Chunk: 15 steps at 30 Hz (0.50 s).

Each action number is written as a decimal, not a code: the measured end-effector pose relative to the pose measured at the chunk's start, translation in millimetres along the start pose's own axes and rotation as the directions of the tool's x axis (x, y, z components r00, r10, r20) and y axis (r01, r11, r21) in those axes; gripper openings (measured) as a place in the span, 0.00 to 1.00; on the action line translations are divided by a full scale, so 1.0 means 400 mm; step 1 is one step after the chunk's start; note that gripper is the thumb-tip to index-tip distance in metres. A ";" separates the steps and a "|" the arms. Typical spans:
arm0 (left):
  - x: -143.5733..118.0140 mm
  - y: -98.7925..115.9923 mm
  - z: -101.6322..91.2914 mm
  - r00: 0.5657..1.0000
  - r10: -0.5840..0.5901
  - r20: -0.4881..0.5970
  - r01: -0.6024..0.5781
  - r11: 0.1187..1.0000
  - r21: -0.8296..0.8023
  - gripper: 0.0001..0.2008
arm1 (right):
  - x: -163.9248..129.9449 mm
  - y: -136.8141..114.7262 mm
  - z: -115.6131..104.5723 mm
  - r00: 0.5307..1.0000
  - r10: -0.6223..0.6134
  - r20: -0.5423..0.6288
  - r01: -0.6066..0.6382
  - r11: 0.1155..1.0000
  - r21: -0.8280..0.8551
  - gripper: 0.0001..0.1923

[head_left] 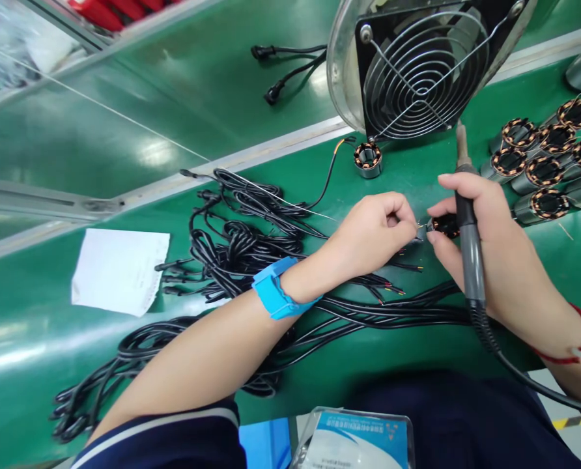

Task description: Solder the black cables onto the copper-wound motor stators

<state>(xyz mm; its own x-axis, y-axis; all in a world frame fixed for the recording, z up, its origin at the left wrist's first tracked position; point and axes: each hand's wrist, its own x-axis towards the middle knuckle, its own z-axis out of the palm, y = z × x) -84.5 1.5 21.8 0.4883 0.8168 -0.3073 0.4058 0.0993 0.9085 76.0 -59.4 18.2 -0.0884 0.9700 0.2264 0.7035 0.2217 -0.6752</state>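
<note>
Stator [444, 225] and wire lead, centre right of the frame, pinched between your two hands for soldering.

Head view: your left hand [376, 228] is closed on the fine wire ends [417, 238], holding them against the stator, which your right hand [481, 241] pins with its fingertips while also gripping the soldering iron [469, 241], tip pointing up towards the fan [425, 65]. You look to be lining up lead and terminal; the next move calls for turning the iron down to the joint without losing that alignment. Black cables [241, 254] lie left of centre, more stators [547, 163] upper right.
</note>
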 end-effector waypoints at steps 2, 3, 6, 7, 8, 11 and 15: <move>0.001 -0.001 0.001 1.000 -0.004 0.004 0.004 1.000 -0.008 0.06 | 0.000 0.010 0.017 1.000 -0.019 -0.005 0.019 1.000 -0.006 0.24; 0.001 -0.001 0.000 1.000 -0.002 0.005 0.002 1.000 -0.008 0.06 | 0.001 0.014 0.021 0.999 -0.034 0.000 0.034 0.999 -0.013 0.24; 0.001 0.001 -0.002 1.000 0.014 0.003 -0.014 1.000 -0.012 0.06 | 0.006 0.024 0.025 0.997 -0.074 -0.005 0.074 0.996 -0.058 0.23; 0.000 0.002 -0.003 1.000 0.020 0.000 -0.020 1.000 -0.023 0.06 | 0.008 0.027 0.026 0.996 -0.086 -0.020 0.084 0.994 -0.070 0.23; 0.000 0.004 -0.004 1.000 0.028 -0.006 -0.028 0.999 -0.038 0.06 | 0.009 0.030 0.026 0.995 -0.091 -0.039 0.088 0.993 -0.075 0.24; 0.000 0.009 -0.007 0.997 0.057 -0.043 -0.060 0.994 -0.087 0.06 | 0.009 0.038 0.027 0.989 -0.101 -0.110 0.097 0.995 -0.040 0.26; 0.003 0.006 -0.010 0.991 0.094 -0.100 -0.108 0.983 -0.151 0.06 | 0.001 0.035 0.027 0.976 -0.185 -0.114 0.189 0.982 0.028 0.28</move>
<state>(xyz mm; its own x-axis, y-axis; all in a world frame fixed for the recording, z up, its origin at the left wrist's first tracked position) -85.8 5.0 24.8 0.4444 0.8752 -0.1912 0.2292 0.0952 0.9687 78.3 -54.7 1.3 -0.1359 0.8944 0.4262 0.6542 0.4040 -0.6393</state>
